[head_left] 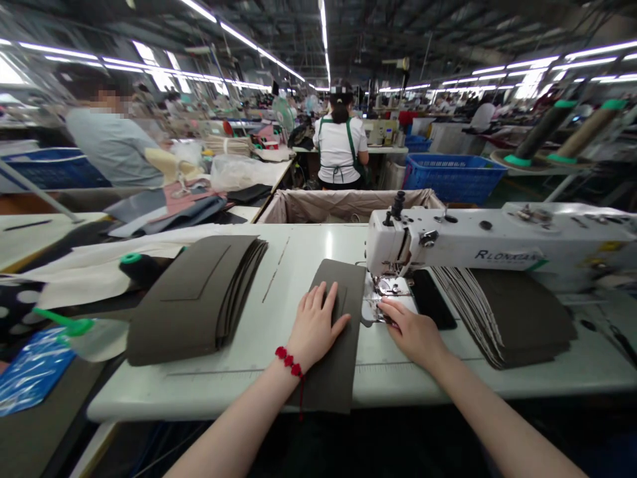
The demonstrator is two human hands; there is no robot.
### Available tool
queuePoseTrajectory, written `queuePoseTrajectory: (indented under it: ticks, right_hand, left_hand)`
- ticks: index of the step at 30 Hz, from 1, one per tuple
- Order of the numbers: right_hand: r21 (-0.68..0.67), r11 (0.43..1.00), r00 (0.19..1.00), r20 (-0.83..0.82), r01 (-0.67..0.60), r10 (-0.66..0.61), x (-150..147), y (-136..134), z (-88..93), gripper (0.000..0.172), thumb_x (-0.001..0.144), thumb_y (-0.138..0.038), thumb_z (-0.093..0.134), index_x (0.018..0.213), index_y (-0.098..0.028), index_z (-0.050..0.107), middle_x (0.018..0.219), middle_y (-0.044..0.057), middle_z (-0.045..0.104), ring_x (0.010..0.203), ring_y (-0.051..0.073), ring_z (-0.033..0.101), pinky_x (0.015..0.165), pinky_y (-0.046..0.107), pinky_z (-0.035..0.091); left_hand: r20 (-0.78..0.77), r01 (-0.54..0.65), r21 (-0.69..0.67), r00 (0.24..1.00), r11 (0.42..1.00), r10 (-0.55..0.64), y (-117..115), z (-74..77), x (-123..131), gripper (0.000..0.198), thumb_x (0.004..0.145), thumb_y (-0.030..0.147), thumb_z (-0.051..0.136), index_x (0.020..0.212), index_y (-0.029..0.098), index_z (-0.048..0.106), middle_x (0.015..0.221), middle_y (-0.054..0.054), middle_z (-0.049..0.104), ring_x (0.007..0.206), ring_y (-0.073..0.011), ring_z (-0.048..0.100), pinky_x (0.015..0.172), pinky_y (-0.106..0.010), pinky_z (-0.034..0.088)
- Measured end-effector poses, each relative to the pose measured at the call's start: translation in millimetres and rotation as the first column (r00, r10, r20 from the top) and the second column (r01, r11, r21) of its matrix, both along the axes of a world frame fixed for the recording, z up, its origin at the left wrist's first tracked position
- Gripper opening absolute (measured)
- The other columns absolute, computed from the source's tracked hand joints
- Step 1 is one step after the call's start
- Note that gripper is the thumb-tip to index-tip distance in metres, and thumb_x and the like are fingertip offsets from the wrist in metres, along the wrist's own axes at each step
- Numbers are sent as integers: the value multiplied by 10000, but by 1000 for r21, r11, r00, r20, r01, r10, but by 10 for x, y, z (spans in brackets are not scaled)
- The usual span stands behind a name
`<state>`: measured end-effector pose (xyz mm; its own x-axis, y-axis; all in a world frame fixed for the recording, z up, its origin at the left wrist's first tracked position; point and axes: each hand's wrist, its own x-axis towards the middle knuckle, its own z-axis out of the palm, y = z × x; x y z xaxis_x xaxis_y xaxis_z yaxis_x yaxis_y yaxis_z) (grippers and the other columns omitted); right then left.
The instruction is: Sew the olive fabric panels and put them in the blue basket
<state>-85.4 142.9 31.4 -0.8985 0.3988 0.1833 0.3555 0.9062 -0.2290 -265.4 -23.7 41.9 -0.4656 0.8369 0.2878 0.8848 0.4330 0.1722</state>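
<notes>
My left hand (317, 323) lies flat with its fingers spread on a dark olive fabric piece (334, 358) that hangs over the table's front edge. My right hand (412, 330) rests by the needle plate, fingers stretched out and pressing the piece's right edge near the presser foot (385, 287) of the white sewing machine (497, 245). A red bead bracelet (288, 360) circles my left wrist.
A fanned stack of olive pieces (196, 295) lies left of me, another stack (512, 312) under the machine arm at right. A green-capped bottle (87, 334), a thread cone (139, 267), a cloth-lined bin (343, 202) and blue crates (450, 176) stand about. Other people work beyond.
</notes>
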Motion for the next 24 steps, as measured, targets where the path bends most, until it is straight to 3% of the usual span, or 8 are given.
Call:
queuePoseTrajectory:
  ticks: [3,5,9,13,17,21,24]
  right_hand:
    - [-51,999,998,-51,19,-21,178,-26,153,425,881,-210,488,1295,-300,524,1398,8,488,1053,205,612,775,304,512]
    - [-155,986,987,-136,58,-79,399,-64,249,345,909,-254,473,1241,-286,559,1317,27,548,1007,195,622,797,293,496]
    - [-458,874,945,-182,162,-271,936,-203,267,240,949,-397,438,1003,-241,612,957,20,666,875,178,631,780,262,478]
    - [-593,759,922,-68,269,-380,1339,-411,65,288,950,-465,413,861,-233,559,736,-8,620,695,165,604,659,251,469]
    - [-583,746,903,-47,323,-428,1540,-614,-128,250,965,-435,364,943,-251,533,758,0,630,687,179,616,639,272,468]
    - [-561,750,901,-17,350,-433,1587,-786,-227,182,946,-406,414,940,-260,523,768,-3,638,696,190,633,632,287,457]
    - [-601,730,918,13,324,-397,1540,-882,-259,159,953,-392,421,945,-257,505,734,-15,626,693,188,634,614,278,432]
  left_hand:
    - [38,105,-134,994,985,-101,-273,-76,86,604,900,331,536,1444,186,318,1511,-130,270,1393,-352,217,1108,-537,254]
    - [100,204,-208,977,957,-187,-502,-61,201,624,882,213,500,1464,208,274,1548,-84,177,1418,-323,146,1130,-532,232]
    - [171,384,-233,921,894,-351,-766,47,439,554,910,156,441,1437,270,313,1562,21,120,1436,-240,96,1180,-491,152]
    - [175,501,-226,864,835,-471,-596,101,424,533,969,386,460,1460,290,276,1542,9,213,1425,-243,159,1181,-486,157]
    - [215,617,-240,787,749,-579,-298,182,271,530,956,398,490,1448,330,302,1516,18,282,1414,-238,200,1179,-474,169]
    - [180,573,-220,819,790,-545,-151,245,409,463,957,445,471,1394,311,401,1459,1,385,1396,-230,253,1182,-472,154]
    - [107,515,-208,857,832,-504,-134,172,637,535,973,432,439,1464,296,277,1519,-19,277,1414,-247,199,1177,-489,153]
